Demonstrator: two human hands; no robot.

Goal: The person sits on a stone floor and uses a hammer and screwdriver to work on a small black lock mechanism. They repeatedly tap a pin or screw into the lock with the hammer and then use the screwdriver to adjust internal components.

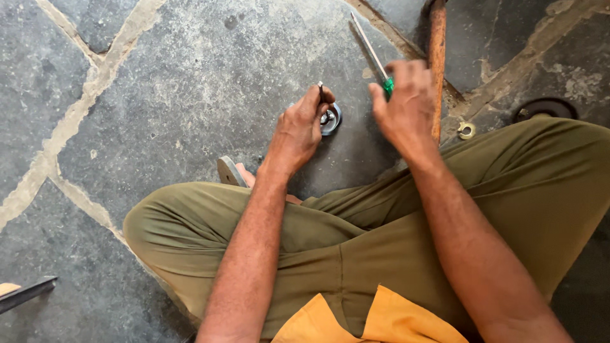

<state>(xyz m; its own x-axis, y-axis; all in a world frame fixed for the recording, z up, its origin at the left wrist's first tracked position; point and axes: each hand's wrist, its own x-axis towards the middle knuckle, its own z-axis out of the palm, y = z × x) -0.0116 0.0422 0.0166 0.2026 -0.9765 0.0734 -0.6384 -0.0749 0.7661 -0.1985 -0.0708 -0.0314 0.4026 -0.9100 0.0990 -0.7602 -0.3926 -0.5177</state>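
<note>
I sit cross-legged on a stone floor. My left hand [298, 130] pinches a thin metal pin [320, 89] upright over a small round metal part [332, 119] lying on the floor. My right hand [406, 108] grips a screwdriver [372, 54] by its green handle, with the long steel shaft pointing up and away to the left. The two hands are a short gap apart, the round part between them.
A rusty wooden-handled tool [436, 57] lies on the floor behind my right hand. A small brass ring [467, 131] sits to its right, near a dark round disc [545, 108]. My olive trousers [356, 241] fill the foreground. A dark bar [25, 293] pokes in at lower left.
</note>
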